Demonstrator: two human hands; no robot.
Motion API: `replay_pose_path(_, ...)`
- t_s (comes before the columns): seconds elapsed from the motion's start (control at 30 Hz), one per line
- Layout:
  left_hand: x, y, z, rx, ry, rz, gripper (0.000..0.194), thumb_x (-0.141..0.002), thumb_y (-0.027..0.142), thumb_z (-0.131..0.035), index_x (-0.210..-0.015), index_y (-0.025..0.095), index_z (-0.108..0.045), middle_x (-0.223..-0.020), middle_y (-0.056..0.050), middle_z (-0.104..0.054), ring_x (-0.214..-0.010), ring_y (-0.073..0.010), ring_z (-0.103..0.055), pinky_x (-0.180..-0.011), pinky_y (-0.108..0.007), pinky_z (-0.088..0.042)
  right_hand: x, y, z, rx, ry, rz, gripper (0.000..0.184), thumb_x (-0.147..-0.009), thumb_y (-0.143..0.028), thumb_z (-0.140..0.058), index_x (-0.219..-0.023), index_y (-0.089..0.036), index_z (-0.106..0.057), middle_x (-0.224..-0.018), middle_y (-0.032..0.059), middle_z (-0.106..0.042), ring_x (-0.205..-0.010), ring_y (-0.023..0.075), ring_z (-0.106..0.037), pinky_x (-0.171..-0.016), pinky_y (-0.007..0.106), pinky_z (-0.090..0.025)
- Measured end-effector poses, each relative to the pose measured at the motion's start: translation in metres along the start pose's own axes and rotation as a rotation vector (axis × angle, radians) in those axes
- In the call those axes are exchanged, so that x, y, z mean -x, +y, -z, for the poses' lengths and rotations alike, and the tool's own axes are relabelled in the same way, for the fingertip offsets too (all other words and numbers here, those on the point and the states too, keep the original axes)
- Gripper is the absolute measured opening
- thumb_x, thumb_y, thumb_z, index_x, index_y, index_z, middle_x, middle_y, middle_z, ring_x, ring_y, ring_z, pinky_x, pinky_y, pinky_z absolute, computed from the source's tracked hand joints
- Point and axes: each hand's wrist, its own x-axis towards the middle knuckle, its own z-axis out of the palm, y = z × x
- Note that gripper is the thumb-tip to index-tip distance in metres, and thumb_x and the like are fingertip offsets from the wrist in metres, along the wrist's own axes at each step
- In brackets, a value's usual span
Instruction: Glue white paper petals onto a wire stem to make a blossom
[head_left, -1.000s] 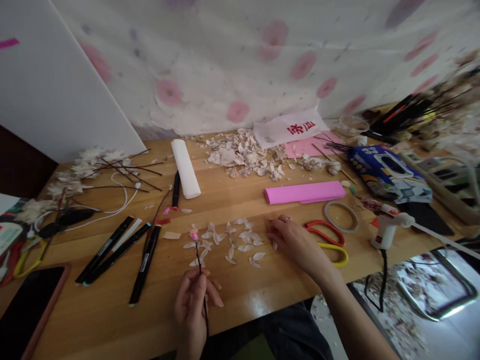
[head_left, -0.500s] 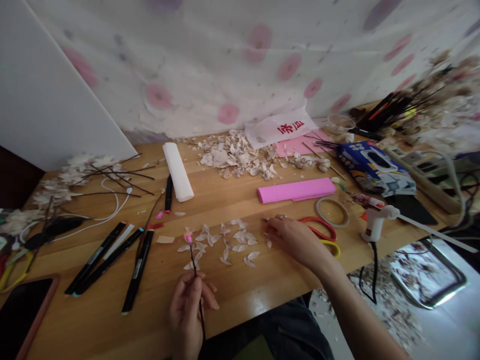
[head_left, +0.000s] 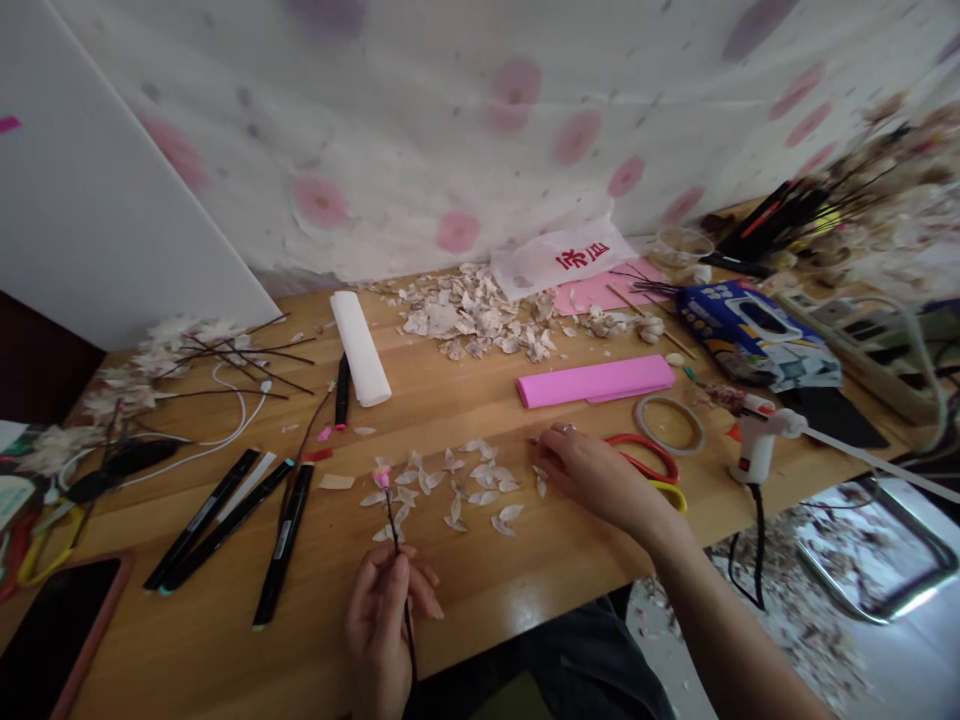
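My left hand [head_left: 382,625] is at the table's front edge, pinching a thin dark stem [head_left: 394,540] upright. A small pink bud [head_left: 383,478] sits at the stem's top. Pale, pointed petals [head_left: 459,487] lie scattered on the wooden table [head_left: 480,570] just beyond it. My right hand [head_left: 596,482] rests on the table at the right end of the petals, fingers curled, with one petal [head_left: 541,484] just below them. Whether its fingertips hold anything tiny is hard to see.
Black markers [head_left: 282,543] lie left of the petals. Ahead are folded pink paper [head_left: 596,381] and a white paper roll [head_left: 361,349]. Red-and-yellow scissors [head_left: 643,458] and a hot glue gun [head_left: 757,447] sit right. A heap of petals [head_left: 469,322] lies behind.
My view has shifted slightly. Both hands stay in nearly the same places, and the left hand keeps its hold on the stem.
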Motion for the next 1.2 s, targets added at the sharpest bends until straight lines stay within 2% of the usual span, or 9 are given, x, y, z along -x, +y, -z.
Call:
replay_pose_path(0.17,0.0,0.002,0.001,0.002,-0.017,0.003,0.024,-0.09,0.045,-0.073,-0.09,0.022,-0.068,-0.046,0.008,-0.059,-0.048,-0.0153,-0.058,-0.069,-0.032,-0.055,0.005,0.005,0.011,-0.031,0.025,-0.052,0.013,-0.101,-0.018,-0.055,-0.095,-0.02,-0.067,-0.09,0.0041,-0.076,-0.081,0.0191,-0.07,-0.067,0.026,-0.043)
replay_pose_path(0.33,-0.003,-0.002,0.009,-0.006,-0.058,0.006,0.026,-0.088,0.046,-0.076,-0.09,0.021,-0.07,-0.047,0.006,-0.061,-0.051,-0.0159,-0.061,-0.069,-0.031,-0.056,0.013,0.002,0.009,0.039,-0.065,-0.11,0.008,-0.095,-0.02,-0.064,-0.091,-0.02,-0.071,-0.078,0.0052,-0.076,-0.071,0.0233,-0.071,-0.057,0.029,-0.034)
replay_pose_path(0.53,-0.003,-0.004,0.011,0.001,-0.083,0.005,0.022,-0.091,0.043,-0.074,-0.092,0.022,-0.07,-0.048,0.006,-0.062,-0.052,-0.0156,-0.061,-0.072,-0.031,-0.056,0.012,-0.004,0.003,0.09,-0.11,-0.154,0.012,-0.097,-0.018,-0.059,-0.097,-0.015,-0.07,-0.095,0.0144,-0.079,-0.085,0.0304,-0.075,-0.063,0.032,-0.036)
replay_pose_path(0.73,-0.003,-0.005,0.011,0.023,-0.081,0.005,0.022,-0.091,0.044,-0.074,-0.091,0.022,-0.07,-0.048,0.006,-0.061,-0.053,-0.0146,-0.06,-0.072,-0.028,-0.054,0.01,-0.005,0.003,0.031,-0.128,-0.163,0.016,-0.096,-0.012,-0.055,-0.09,-0.015,-0.07,-0.091,0.0139,-0.078,-0.082,0.029,-0.074,-0.063,0.031,-0.035)
replay_pose_path(0.87,-0.002,-0.004,0.009,0.035,-0.069,0.015,0.024,-0.09,0.045,-0.075,-0.091,0.022,-0.071,-0.048,0.006,-0.062,-0.048,-0.0128,-0.055,-0.072,-0.028,-0.055,0.014,0.0,0.005,-0.095,-0.099,-0.157,0.013,-0.094,-0.015,-0.058,-0.088,-0.018,-0.069,-0.078,0.0077,-0.075,-0.07,0.023,-0.069,-0.059,0.029,-0.032)
replay_pose_path(0.97,-0.001,-0.001,0.007,0.048,-0.048,0.024,0.026,-0.087,0.046,-0.078,-0.091,0.021,-0.072,-0.047,0.006,-0.061,-0.047,-0.0114,-0.053,-0.072,-0.027,-0.057,0.017,0.007,0.006,-0.223,-0.005,-0.17,0.012,-0.093,-0.019,-0.056,-0.088,-0.019,-0.066,-0.072,0.0061,-0.071,-0.065,0.021,-0.063,-0.059,0.029,-0.029)
replay_pose_path(1.03,-0.002,0.002,0.005,0.065,-0.025,0.034,0.028,-0.085,0.048,-0.08,-0.09,0.022,-0.071,-0.048,0.007,-0.061,-0.045,-0.0106,-0.053,-0.065,-0.025,-0.057,0.02,0.011,0.006,-0.334,0.068,-0.183,0.011,-0.092,-0.023,-0.054,-0.087,-0.02,-0.063,-0.067,0.0042,-0.065,-0.061,0.0197,-0.058,-0.058,0.03,-0.029)
replay_pose_path(1.13,-0.003,0.009,0.001,0.088,0.019,0.071,0.028,-0.086,0.048,-0.079,-0.088,0.023,-0.067,-0.058,0.008,-0.063,-0.038,-0.0052,-0.045,-0.042,-0.015,-0.042,0.025,0.007,-0.001,-0.575,0.124,-0.184,0.019,-0.09,-0.04,-0.053,-0.088,-0.021,-0.058,-0.061,-0.0001,-0.058,-0.055,0.0171,-0.053,-0.057,0.028,-0.034)
replay_pose_path(1.2,-0.001,0.016,-0.007,0.096,0.027,0.112,0.028,-0.087,0.047,-0.079,-0.087,0.021,-0.067,-0.062,0.008,-0.062,-0.035,-0.0014,-0.036,-0.035,-0.011,-0.029,0.028,-0.003,-0.011,-0.769,0.107,-0.18,0.033,-0.087,-0.055,-0.051,-0.089,-0.022,-0.054,-0.058,-0.0035,-0.053,-0.049,0.015,-0.049,-0.052,0.027,-0.036)
